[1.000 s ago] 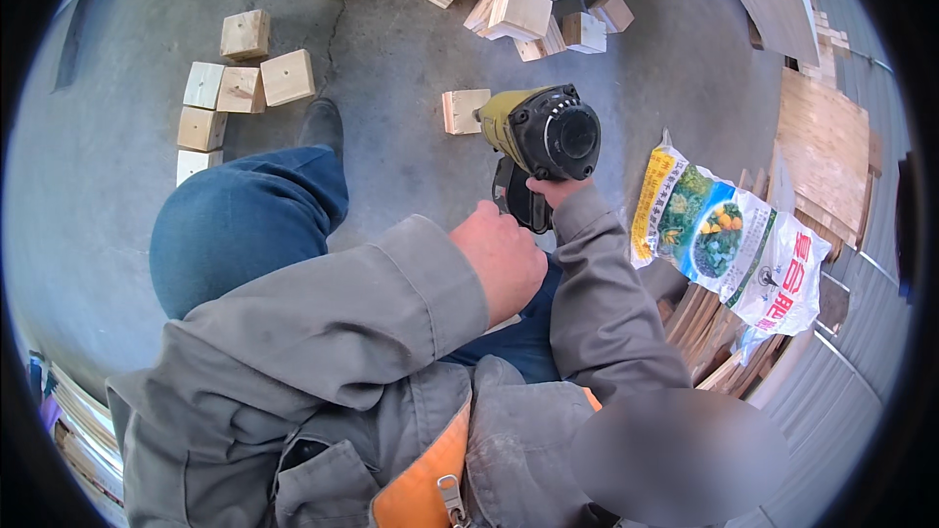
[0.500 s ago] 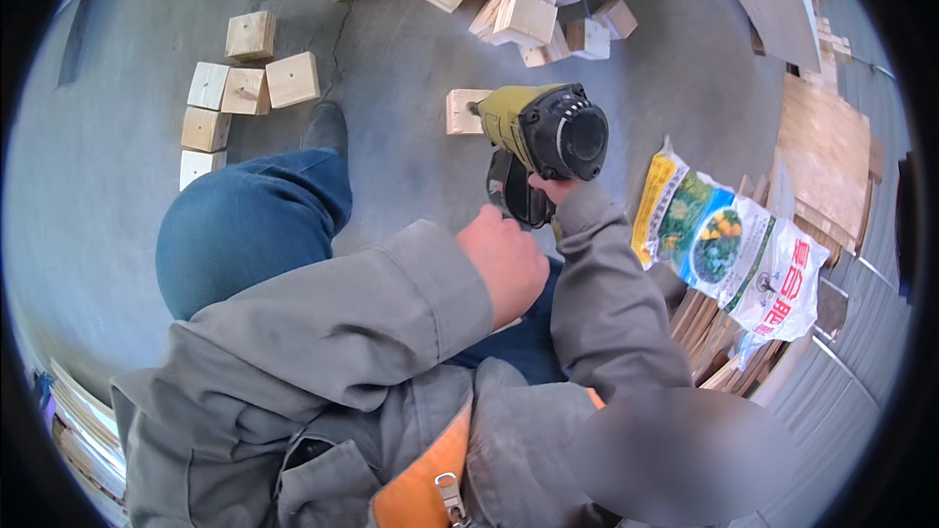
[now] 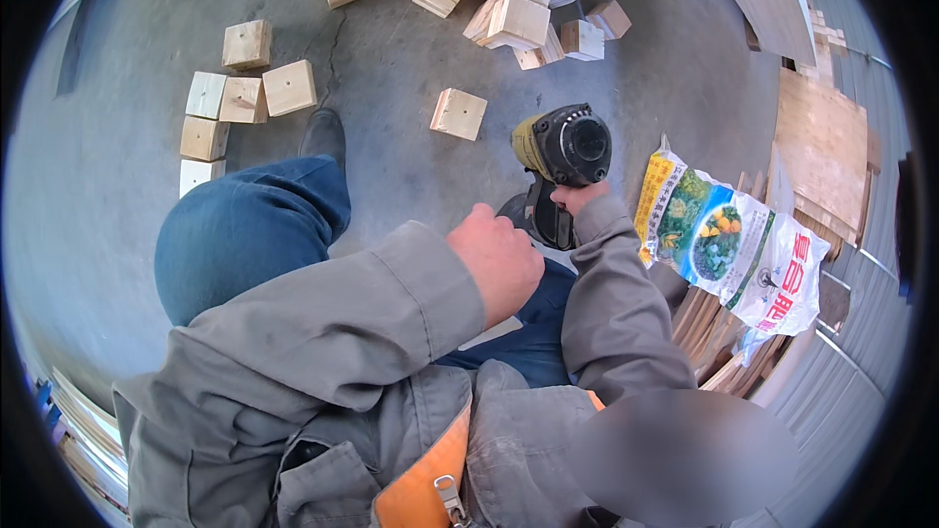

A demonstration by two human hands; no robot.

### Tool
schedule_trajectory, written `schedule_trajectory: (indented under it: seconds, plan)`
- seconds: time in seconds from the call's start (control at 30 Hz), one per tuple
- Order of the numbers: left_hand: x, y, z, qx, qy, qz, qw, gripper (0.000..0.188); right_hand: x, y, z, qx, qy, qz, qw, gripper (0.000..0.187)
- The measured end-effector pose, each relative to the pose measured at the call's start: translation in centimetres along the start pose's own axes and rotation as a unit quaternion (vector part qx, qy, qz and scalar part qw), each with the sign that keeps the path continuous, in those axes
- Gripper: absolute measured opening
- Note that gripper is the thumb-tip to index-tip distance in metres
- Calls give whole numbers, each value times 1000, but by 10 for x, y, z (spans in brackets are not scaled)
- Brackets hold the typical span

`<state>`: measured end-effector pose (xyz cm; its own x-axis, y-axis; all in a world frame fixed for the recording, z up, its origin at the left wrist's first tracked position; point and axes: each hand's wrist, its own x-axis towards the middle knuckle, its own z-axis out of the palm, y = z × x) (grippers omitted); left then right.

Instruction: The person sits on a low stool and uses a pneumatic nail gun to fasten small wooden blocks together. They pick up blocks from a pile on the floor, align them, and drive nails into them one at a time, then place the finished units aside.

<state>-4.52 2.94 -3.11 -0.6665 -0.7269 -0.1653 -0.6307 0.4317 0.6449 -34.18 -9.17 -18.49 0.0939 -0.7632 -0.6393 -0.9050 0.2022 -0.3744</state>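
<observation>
My right hand [image 3: 579,198] grips the handle of a yellow and black nail gun [image 3: 562,147], its round black cap turned up toward me. To the left of the gun's nose, apart from it, a small block of light wood [image 3: 459,114] lies on the concrete floor. My left hand [image 3: 496,259] is closed with knuckles up, just left of the gun's lower part. Its fingertips are hidden, so I cannot make out what it holds, if anything. A pale flat edge shows beneath that wrist.
Several wooden blocks [image 3: 242,100] form a line near my left shoe [image 3: 325,134]. A loose heap of blocks [image 3: 518,22] lies at the far side. On the right, a printed plastic sack [image 3: 729,244] rests over wood strips [image 3: 706,325], near plywood sheets [image 3: 822,142].
The nail gun has come off the wooden block and moved right and slightly nearer with my right hand. The block is now fully in sight. My left hand has barely shifted.
</observation>
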Motion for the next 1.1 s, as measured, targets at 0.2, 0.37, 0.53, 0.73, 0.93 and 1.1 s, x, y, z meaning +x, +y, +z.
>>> schedule_trajectory:
  seconds: [0.2,0.37,0.53,0.73,0.93,1.1]
  plan:
    - [7,-11,0,-11,-60,-29,998,19,16,53,31,-36,-6,116,993,26]
    - [8,-34,-6,12,-155,-80,985,42,21,67,46,-31,-18,127,991,37]
    - [6,-61,8,20,-195,-165,967,53,20,57,38,-63,14,115,991,39]
    - [23,-127,82,74,-153,-255,952,47,12,36,39,-79,32,134,987,34]
    - [67,-183,130,72,35,-267,960,52,-10,18,44,-80,1,108,991,38]
    - [95,-206,152,83,97,-237,963,75,-12,21,47,-107,-30,144,983,40]
